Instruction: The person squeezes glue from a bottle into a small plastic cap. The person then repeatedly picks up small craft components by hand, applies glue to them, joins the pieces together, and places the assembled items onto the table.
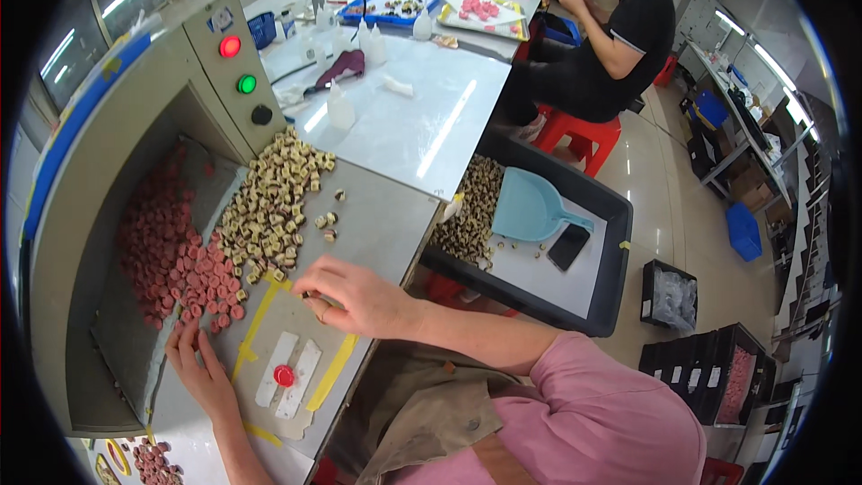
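Note:
My left hand lies with its fingers stretched out, the tips at the near edge of a heap of small round pink pieces. My right hand is pinched above the worktop, just before a heap of small cream-and-brown pieces. A bit of something dark shows at its fingertips, too small to name. Between and below my hands, a red round piece rests across two white strips. Yellow tape borders the board under them.
At my left stands a beige machine with an open mouth and lit red and green lamps; pink pieces spill from it. A black tray on the right holds cream pieces, a blue dustpan and a phone. Beyond, a person sits.

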The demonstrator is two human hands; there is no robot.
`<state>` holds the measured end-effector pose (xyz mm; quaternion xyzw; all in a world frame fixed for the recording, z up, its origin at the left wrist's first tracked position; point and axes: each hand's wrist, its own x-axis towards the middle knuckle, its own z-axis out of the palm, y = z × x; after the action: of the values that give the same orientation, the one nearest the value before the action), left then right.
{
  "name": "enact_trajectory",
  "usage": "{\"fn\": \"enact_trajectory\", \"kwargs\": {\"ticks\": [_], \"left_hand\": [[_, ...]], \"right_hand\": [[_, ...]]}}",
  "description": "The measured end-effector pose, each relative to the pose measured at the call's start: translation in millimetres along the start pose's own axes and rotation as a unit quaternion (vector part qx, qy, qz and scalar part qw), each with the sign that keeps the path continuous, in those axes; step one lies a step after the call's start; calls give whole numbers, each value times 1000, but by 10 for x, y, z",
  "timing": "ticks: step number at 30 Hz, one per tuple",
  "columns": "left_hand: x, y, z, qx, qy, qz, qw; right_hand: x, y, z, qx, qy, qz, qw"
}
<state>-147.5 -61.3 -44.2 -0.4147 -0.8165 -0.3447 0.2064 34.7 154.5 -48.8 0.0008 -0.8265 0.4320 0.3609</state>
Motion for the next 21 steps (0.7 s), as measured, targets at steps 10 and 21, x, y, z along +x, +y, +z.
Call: {"fn": "enact_trajectory", "kwargs": {"ticks": [10,21], "left_hand": [[42,-86,-75,20,-36,-35,999],[53,-14,14,-25,-6,-25,999]], "right_hand": [[101,17,-7,-15,17,-60,998],[66,-23,-54,8,-21,-19,1000]]}}
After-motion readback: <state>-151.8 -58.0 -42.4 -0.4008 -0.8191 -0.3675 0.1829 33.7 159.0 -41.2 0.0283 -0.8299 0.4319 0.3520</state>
